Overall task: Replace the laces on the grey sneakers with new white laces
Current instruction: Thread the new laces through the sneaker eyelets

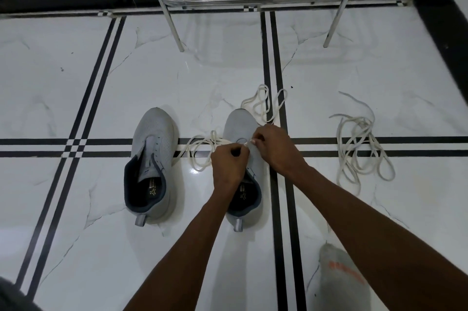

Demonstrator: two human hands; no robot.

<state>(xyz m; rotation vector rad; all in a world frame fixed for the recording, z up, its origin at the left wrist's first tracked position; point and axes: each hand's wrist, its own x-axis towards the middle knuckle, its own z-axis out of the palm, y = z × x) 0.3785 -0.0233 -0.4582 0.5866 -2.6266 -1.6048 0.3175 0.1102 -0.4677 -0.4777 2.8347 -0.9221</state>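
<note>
On the tiled floor (157,77), your hands (229,162) (274,148) pinch the limp lace (200,142) over a sneaker (239,123); grip its stiff tip.

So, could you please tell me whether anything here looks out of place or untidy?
Only a loose tangle of laces lying on the floor right of the sneakers; the left sneaker has no lace.

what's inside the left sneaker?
The left sneaker holds only its dark lining and a printed insole label; no lace in its eyelets. The toe end inside is hidden under the tongue.
</note>
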